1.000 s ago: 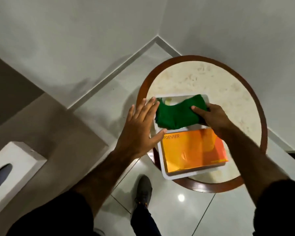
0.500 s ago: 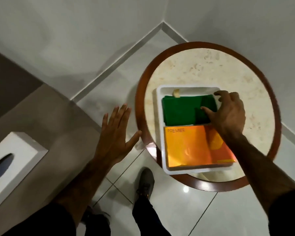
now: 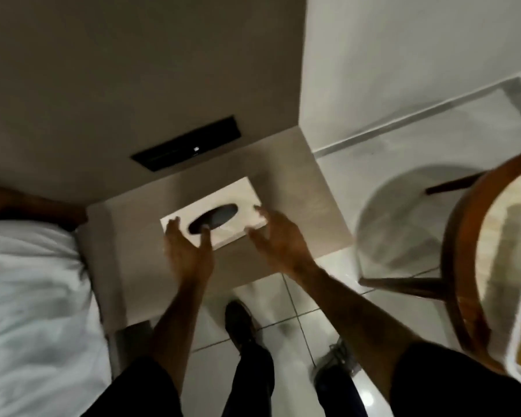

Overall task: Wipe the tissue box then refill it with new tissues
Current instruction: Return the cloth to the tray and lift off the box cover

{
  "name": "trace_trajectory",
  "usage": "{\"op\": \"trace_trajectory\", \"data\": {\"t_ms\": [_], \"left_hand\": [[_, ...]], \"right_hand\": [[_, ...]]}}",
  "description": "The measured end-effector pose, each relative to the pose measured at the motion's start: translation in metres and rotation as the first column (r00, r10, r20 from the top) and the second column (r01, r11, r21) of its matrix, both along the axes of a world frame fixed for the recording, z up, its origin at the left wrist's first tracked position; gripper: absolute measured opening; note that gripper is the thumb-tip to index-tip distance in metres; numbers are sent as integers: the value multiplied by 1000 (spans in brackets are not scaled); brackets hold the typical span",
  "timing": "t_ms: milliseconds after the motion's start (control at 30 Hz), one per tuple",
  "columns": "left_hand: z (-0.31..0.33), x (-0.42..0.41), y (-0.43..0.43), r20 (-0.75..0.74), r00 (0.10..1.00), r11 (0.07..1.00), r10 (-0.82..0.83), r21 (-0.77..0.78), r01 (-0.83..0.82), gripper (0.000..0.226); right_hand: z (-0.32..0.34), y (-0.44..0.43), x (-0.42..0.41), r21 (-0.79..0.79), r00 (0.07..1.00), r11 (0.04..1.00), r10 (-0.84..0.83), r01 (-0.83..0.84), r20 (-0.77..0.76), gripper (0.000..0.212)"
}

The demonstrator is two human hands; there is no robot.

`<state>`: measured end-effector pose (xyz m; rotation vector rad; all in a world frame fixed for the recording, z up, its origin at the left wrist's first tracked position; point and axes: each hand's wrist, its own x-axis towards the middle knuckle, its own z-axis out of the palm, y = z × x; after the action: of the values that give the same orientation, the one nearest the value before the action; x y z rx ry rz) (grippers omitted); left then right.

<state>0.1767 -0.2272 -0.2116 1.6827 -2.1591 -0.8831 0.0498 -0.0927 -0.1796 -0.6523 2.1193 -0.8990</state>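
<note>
Turned away from round tabletop [image 3: 463, 251], now at 3 o'clock edge, toward white tissue box [image 3: 238, 203] on beige ledge [image 3: 283, 164] at centre; left hand [image 3: 187, 251] and right hand [image 3: 280, 236] both open, empty, flanking box ends — pickup for wiping looks imminent.

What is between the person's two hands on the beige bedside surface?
In the head view, the white rectangular tissue box with its dark oval opening lies between the left hand and right hand, both open at its ends.
</note>
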Motion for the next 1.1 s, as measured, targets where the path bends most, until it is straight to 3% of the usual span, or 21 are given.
{"op": "trace_trajectory", "data": {"t_ms": [67,133,233,300,400,500,767,1100], "left_hand": [[-8,19,-34,32,961,947,273,168,-275,73],[-26,39,-63,133,917,867,377,298,-399,78],[-57,52,-79,209,943,844,259,427,-326,70],[-68,54,-80,179,971,859,161,459,-227,59],[-73,50,-81,77,975,861,208,459,-220,49],[-81,47,-87,17,963,846,268,474,-244,46],[-88,51,-109,-5,955,826,296,503,-253,40],[-90,40,-122,55,969,837,239,495,-235,56]], "right_hand": [[-22,-36,-6,119,998,991,-54,57,-31,67],[-39,-63,-17,256,996,963,-75,86,-54,68],[-59,-78,-31,408,999,913,-16,30,-39,62],[-72,-81,-34,438,1000,899,-3,13,-22,55],[-80,-85,-38,446,997,892,-65,80,-49,53],[-84,-98,-46,500,996,864,-16,55,-83,60],[-98,-100,-48,425,986,893,-108,152,-127,61],[-102,-102,-51,449,989,881,-135,150,-65,60]]}}
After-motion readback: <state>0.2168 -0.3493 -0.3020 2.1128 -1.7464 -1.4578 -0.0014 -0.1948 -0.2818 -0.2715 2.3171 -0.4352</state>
